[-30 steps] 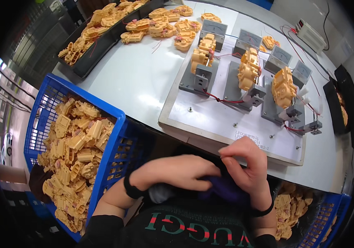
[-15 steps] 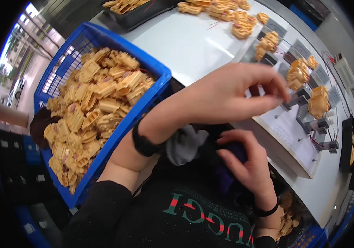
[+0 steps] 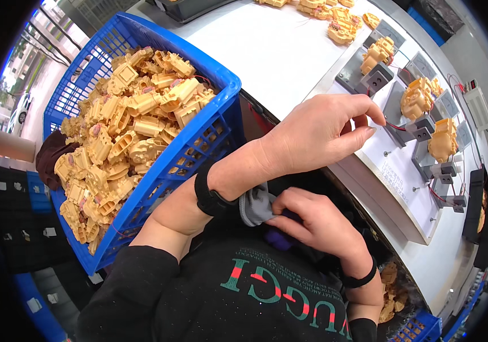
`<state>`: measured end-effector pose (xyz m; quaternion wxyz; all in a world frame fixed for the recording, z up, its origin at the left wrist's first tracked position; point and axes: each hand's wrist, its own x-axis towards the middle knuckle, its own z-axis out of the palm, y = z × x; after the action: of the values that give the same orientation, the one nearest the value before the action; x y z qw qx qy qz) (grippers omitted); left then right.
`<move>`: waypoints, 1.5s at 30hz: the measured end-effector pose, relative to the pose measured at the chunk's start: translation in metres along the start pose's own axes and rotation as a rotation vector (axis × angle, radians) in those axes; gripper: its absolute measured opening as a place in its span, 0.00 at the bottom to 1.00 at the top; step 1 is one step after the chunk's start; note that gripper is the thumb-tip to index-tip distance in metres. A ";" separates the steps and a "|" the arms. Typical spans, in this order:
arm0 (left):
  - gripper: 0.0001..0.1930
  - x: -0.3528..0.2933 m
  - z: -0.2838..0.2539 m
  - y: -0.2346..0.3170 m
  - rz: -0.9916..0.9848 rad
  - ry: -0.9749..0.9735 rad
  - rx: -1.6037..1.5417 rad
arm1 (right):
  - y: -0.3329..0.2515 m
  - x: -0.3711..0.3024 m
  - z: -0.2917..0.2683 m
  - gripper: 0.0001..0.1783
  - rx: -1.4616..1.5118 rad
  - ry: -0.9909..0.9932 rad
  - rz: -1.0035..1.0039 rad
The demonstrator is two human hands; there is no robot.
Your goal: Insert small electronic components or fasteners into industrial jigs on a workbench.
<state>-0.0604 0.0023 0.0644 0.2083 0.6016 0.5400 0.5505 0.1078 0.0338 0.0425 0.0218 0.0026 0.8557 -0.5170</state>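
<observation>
My left hand (image 3: 328, 132) is held over the near edge of the white bench, its thumb and forefinger apart in a curved shape. Its forefinger tip is close to a thin red wire at the middle fixture; I see no thing between the fingers. In my lap, my right hand (image 3: 322, 219) pinches a grey cloth (image 3: 255, 206), with dark purple fabric (image 3: 280, 238) under the fingers. Three yellow moulded plastic parts stand in metal fixtures on the raised white board: a far one (image 3: 378, 55), a middle one (image 3: 416, 98) and a near one (image 3: 443, 140).
At left stands a blue crate (image 3: 228, 94) heaped with yellow plastic parts (image 3: 136, 119). More parts (image 3: 343, 27) lie at the bench's far side, near a black tray (image 3: 184, 8). A small white device (image 3: 477, 105) stands at right. Another blue crate (image 3: 420, 328) is low at right.
My right hand has moved left and closed on the grey cloth; before, its fingers were apart. My left hand has drawn back slightly from the fixtures.
</observation>
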 end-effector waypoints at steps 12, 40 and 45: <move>0.22 -0.015 -0.006 0.005 -0.112 -0.130 -0.394 | -0.004 -0.027 -0.011 0.10 0.595 0.828 -0.037; 0.48 0.117 -0.101 -0.144 -0.497 -0.151 0.622 | 0.016 -0.069 -0.025 0.14 0.014 0.975 -0.152; 0.61 0.088 -0.104 -0.159 -0.379 0.122 0.906 | 0.013 -0.099 -0.032 0.01 -0.040 1.009 0.009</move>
<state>-0.2363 0.0962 0.0004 -0.0098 0.4897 0.8361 0.2470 0.2057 0.0701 0.0493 -0.3922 0.2556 0.7693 -0.4347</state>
